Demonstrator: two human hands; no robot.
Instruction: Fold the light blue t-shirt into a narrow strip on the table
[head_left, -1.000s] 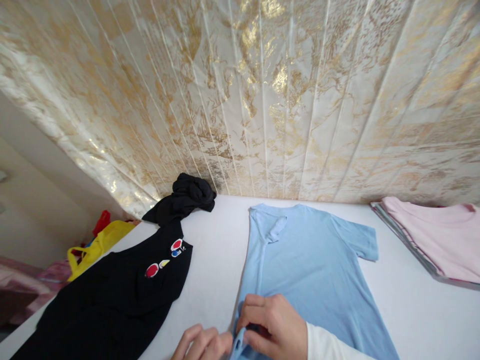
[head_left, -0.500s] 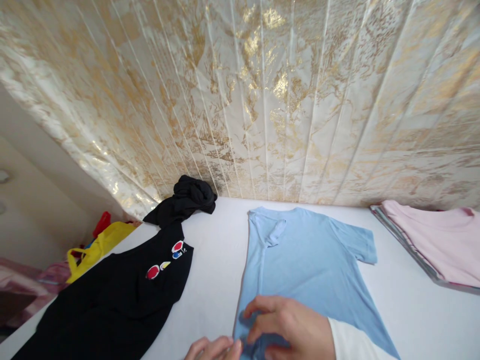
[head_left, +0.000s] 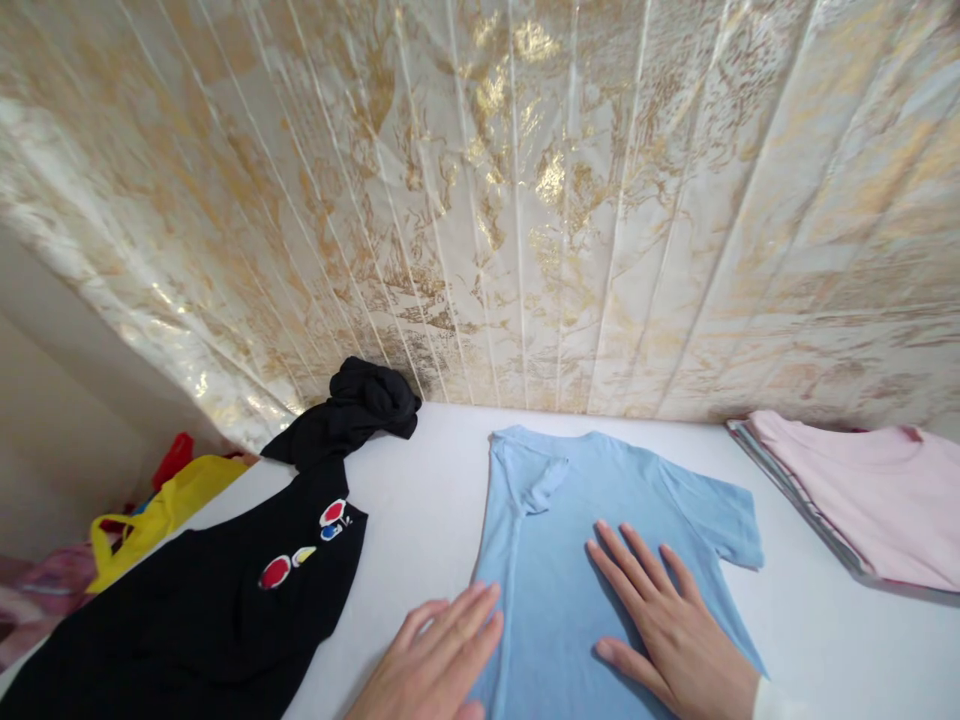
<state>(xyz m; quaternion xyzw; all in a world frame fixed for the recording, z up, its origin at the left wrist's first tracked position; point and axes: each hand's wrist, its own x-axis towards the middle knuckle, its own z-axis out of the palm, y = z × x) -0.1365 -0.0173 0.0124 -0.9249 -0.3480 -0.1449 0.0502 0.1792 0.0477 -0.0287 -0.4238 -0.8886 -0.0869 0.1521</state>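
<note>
While a yellow bag [head_left: 161,510] sits at the far left edge, a black shirt [head_left: 225,610] covers the lower left of the white table [head_left: 420,520]. Left hand [head_left: 435,665], bottom centre, lies flat with fingers spread on the folded edge of the light blue T-shirt [head_left: 592,530]. Right hand [head_left: 667,625] presses flat on it, fingers splayed. Pink shirt [head_left: 862,495] lies at far right.

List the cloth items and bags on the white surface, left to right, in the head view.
yellow bag → black shirt → light blue T-shirt → pink folded shirt
</note>
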